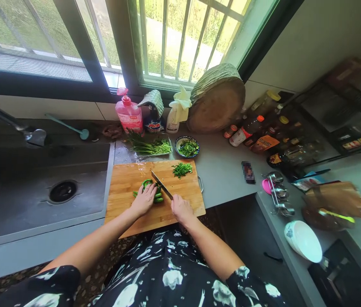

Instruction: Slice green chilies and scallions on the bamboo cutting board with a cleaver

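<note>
Grey kitchen counter (225,170) under a barred window (180,38), daylight coming in. At the counter's front edge, lying flat: a wooden cutting board (126,181), the landmark for everything else.

Near the middle of the board, resting: a green pepper (151,187), partly cut. Pressing down on the pepper from the near side: the left hand (144,199), fingers curled over it and gripping it against the board. Just right of the pepper, gripping a knife (161,184) by the handle: the right hand (182,209), fingers clenched around it, blade angling up and left, touching the pepper's right side.

Toward the board's far right corner, sitting: a small heap of chopped greens (182,169).

Just beyond the board's far edge, lying: a bunch of long green stalks (150,147), and beside it a small patterned bowl (187,147) holding more chopped greens. Farther back, against the window wall, standing: a pink pump bottle (129,113) and a round wooden block (215,100) leaning upright.

Left of the board, adjoining: a steel sink (33,192). Well right of the board, resting on the counter's side run: a white bowl (302,241).
</note>
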`<state>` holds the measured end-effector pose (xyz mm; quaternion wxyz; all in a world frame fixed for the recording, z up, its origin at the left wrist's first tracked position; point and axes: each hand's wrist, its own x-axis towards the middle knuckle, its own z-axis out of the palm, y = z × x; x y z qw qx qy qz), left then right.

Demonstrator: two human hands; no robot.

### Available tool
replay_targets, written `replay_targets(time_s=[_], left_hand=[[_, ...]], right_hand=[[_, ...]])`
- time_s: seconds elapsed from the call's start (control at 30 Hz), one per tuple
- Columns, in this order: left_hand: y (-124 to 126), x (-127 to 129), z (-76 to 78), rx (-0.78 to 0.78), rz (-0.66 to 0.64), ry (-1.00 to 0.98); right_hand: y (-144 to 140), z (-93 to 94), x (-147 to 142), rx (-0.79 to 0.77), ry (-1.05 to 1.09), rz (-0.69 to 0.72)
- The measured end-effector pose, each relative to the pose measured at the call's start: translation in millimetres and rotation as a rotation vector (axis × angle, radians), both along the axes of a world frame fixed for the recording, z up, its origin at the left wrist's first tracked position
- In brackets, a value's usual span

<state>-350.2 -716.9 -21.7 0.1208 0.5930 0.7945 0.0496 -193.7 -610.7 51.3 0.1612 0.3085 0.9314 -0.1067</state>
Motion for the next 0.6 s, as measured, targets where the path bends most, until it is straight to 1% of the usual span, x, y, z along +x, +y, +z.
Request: replay_targets(time_s=[0.1, 0.33, 0.47, 0.6], left_hand=[[-0.9, -1.5, 1.0, 0.002, -0.004, 0.000], [4.2, -0.7, 8.6, -0.104, -0.025, 0.013], [4.4, -0.7, 6.2, -0.118, -0.037, 0.033], [4.1, -1.1, 3.8, -0.108, -0.039, 0.033]], right_hand=[[-3.9, 0.1, -1.5, 0.024, -0.013, -0.004], [-9.8, -4.6, -11.7, 0.064, 0.003, 0.017], [-10.8, 0.1, -15.4, 0.063, -0.024, 0.033], [-15.5, 3.0, -12.1, 0.043, -0.060, 0.031]])
